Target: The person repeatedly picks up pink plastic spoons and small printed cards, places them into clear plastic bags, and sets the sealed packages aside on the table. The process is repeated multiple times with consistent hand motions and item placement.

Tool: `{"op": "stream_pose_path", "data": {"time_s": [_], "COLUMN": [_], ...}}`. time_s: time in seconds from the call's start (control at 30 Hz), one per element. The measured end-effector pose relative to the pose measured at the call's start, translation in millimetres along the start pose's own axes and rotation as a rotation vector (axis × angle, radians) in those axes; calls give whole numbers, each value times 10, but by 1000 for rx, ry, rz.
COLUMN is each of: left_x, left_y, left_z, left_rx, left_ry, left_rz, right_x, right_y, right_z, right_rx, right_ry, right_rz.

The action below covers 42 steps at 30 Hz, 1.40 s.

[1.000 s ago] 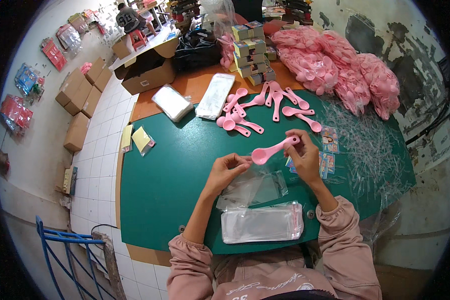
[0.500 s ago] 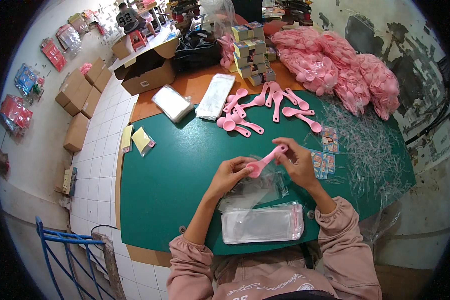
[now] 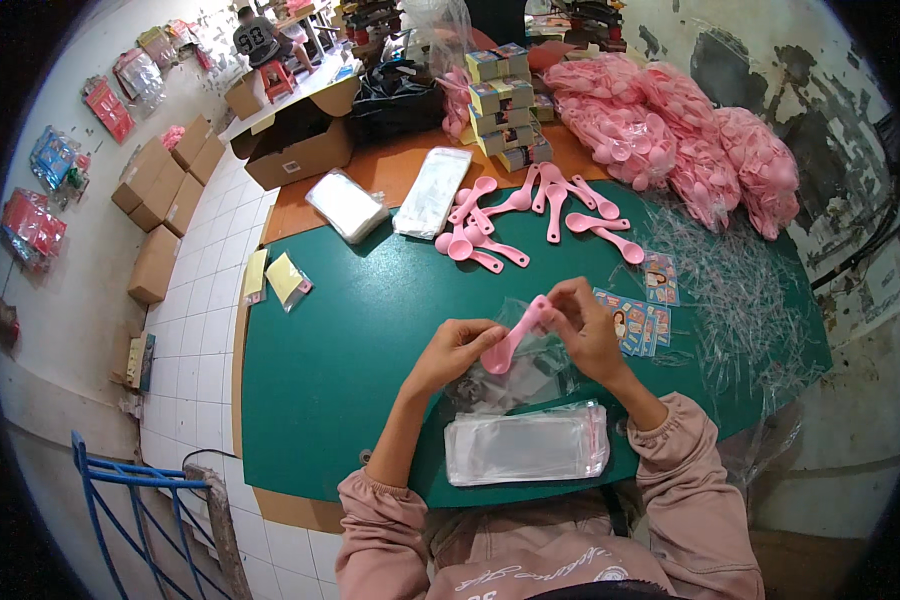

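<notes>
Hands above green tabletop, white-tiled floor at left.

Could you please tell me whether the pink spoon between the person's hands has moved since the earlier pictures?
Yes: the held pink spoon has moved down and left in the view, closer to the stack of clear bags on the green table.

The person wears a long-sleeved top in dusty pink colour. Its sleeves are loose and full of folds — the cuffs gathered. On the front is white script-like lettering, together with a round white emblem.
</notes>
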<state>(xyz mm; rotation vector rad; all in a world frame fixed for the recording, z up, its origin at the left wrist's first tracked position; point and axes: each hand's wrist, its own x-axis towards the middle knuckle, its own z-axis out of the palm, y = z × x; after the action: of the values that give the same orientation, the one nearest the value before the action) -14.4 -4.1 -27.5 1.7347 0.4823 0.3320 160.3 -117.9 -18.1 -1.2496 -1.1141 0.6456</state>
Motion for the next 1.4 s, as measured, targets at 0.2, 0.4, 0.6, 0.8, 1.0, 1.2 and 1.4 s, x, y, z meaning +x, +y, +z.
{"op": "stream_pose_path", "data": {"time_s": [0.2,0.4,0.6,0.8,1.0,1.2,1.4], "left_x": [3,-43,3,18,80,98,117], "left_y": [64,141,96,106,167,180,168], "left_z": [54,-2,20,35,61,24,47], "left_rx": [-185,-370,-298,-269,-266,-251,-230], "left_ry": [131,152,125,76,2,22,56], "left_rz": [-50,-111,-64,-25,-1,6,1], "right_x": [29,159,70,258,466,475,417], "right_y": [-89,-227,46,-283,-622,-408,-419], "right_z": [48,-733,-1113,-803,-550,-636,-488], "right_rx": [-431,-802,-981,-892,-444,-471,-206], "right_ry": [-385,-431,-285,-206,-283,-93,-252], "right_rz": [-328,-50,161,-98,49,-2,25]}}
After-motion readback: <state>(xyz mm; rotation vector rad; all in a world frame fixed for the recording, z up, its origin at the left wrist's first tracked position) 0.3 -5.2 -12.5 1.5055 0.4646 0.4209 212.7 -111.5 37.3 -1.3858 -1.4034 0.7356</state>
